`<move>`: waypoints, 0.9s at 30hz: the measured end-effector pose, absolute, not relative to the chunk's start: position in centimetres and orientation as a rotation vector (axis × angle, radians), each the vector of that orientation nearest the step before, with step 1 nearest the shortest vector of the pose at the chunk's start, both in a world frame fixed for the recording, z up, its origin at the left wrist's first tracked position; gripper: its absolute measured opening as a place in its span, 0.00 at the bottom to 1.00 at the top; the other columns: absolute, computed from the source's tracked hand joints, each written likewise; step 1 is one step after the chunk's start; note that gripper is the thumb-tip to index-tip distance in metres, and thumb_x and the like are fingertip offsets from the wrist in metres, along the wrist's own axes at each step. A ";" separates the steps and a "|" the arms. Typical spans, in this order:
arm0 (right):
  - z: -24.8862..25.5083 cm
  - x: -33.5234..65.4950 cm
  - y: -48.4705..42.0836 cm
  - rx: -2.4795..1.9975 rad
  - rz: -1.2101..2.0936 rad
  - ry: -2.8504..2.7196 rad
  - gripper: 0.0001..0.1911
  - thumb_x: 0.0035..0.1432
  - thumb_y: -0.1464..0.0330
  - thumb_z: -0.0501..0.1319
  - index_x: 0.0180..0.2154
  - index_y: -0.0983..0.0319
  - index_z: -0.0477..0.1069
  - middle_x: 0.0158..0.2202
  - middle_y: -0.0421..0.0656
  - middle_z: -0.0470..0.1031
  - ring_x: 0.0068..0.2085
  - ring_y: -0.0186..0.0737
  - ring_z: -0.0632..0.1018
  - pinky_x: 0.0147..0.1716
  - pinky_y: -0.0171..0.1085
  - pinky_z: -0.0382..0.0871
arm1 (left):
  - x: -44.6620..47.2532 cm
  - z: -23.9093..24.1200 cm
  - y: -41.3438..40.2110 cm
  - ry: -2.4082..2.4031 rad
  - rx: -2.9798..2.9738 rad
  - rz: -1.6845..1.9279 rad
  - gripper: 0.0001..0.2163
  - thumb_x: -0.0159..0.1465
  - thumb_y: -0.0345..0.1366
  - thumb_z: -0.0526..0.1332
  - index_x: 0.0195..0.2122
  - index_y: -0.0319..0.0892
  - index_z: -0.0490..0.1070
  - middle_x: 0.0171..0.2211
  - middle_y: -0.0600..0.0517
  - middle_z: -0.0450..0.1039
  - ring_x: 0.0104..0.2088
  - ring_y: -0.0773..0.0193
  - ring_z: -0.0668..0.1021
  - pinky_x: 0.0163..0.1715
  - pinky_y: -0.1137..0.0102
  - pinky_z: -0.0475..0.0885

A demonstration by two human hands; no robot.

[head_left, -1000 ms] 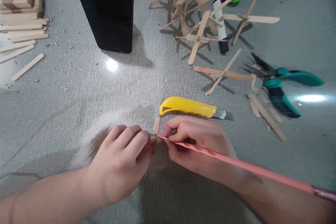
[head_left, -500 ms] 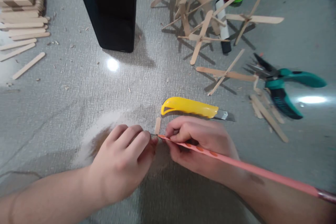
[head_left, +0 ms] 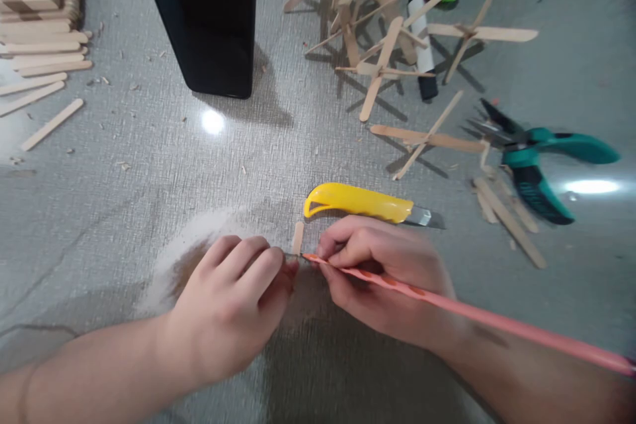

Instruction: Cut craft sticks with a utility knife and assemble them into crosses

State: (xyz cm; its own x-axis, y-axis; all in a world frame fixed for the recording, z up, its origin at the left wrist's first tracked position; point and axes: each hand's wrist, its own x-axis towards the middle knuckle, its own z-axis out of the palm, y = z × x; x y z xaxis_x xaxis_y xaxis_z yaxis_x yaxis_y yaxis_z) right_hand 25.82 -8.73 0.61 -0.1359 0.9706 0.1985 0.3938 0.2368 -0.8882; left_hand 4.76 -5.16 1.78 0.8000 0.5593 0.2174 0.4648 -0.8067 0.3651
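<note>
My left hand (head_left: 233, 301) rests low in the middle with its fingers curled, pressing down something small that its fingertips hide. My right hand (head_left: 382, 278) grips a long pink pencil (head_left: 477, 321) with orange dots; its tip meets the left fingertips. A short cut piece of wooden stick (head_left: 297, 238) lies just above that spot. A yellow utility knife (head_left: 362, 203) with its blade out lies right behind my right hand.
A tall black box (head_left: 209, 13) stands at the back. Glued stick crosses (head_left: 377, 46) pile up at the back right, with a white glue tube (head_left: 421, 40) and teal pliers (head_left: 531, 152). Stacked wooden sticks (head_left: 40, 6) lie far left on the grey cloth (head_left: 124, 212).
Both hands stay almost where they were. The pencil's far end has dipped slightly lower and the right fingers have shifted a little.
</note>
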 end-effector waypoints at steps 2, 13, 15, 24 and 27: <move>0.7 25.8 -8.7 -1.276 0.910 -1.672 0.09 0.60 0.76 0.62 0.33 0.57 0.67 0.32 0.39 0.77 0.31 0.35 0.80 0.30 0.36 0.74 | 4.7 1.8 -5.1 0.771 2.704 0.458 0.07 0.67 0.27 0.63 0.30 0.38 0.76 0.36 0.51 0.79 0.36 0.58 0.79 0.33 0.61 0.70; 0.5 25.7 -8.6 -1.261 0.966 -1.694 0.07 0.64 0.76 0.59 0.38 0.59 0.70 0.36 0.41 0.78 0.39 0.38 0.81 0.38 0.36 0.76 | 4.6 2.1 -5.5 0.753 2.630 0.457 0.06 0.66 0.25 0.62 0.34 0.37 0.78 0.34 0.50 0.80 0.35 0.58 0.80 0.32 0.62 0.73; 0.5 25.8 -8.7 -1.252 0.960 -1.689 0.06 0.64 0.77 0.59 0.38 0.59 0.70 0.36 0.41 0.78 0.39 0.36 0.80 0.39 0.35 0.76 | 4.5 2.0 -5.6 0.749 2.630 0.462 0.06 0.66 0.25 0.62 0.33 0.37 0.78 0.34 0.50 0.80 0.35 0.58 0.80 0.32 0.61 0.73; 0.3 26.6 -9.1 -1.050 1.001 -1.857 0.04 0.69 0.73 0.58 0.45 0.63 0.70 0.45 0.46 0.76 0.49 0.35 0.79 0.50 0.33 0.75 | 4.4 2.1 -6.0 0.741 2.599 0.455 0.04 0.66 0.25 0.63 0.38 0.35 0.78 0.37 0.47 0.80 0.37 0.56 0.80 0.33 0.60 0.75; 0.3 26.4 -9.1 -1.096 0.991 -1.878 0.05 0.70 0.73 0.57 0.46 0.62 0.69 0.46 0.46 0.76 0.50 0.35 0.79 0.51 0.32 0.75 | 4.5 2.2 -6.0 0.720 2.583 0.481 0.03 0.65 0.24 0.64 0.36 0.34 0.78 0.37 0.47 0.80 0.36 0.57 0.80 0.33 0.60 0.75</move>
